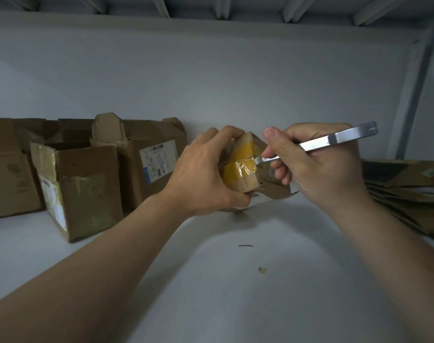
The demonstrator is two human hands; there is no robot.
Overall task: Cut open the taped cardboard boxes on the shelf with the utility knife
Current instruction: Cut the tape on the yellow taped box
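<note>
Two hands work in the head view, over a white shelf (235, 293). The left hand (206, 169) grips a small taped box (240, 169) from its left side, fingers curled over the top, and holds it tilted; whether it touches the shelf is hidden. The right hand (317, 164) is wrapped round a silver utility knife (335, 142), with the thumb on top. The blade tip sits at a slit in the yellow tape, hard to make out under wrinkled film. Torn cardboard (273, 191) below is partly covered. Three opened boxes (87, 189) stand at left, the outermost cut off, and their label print is unreadable. A flattened cardboard stack (409, 194) at right is cropped.
</note>
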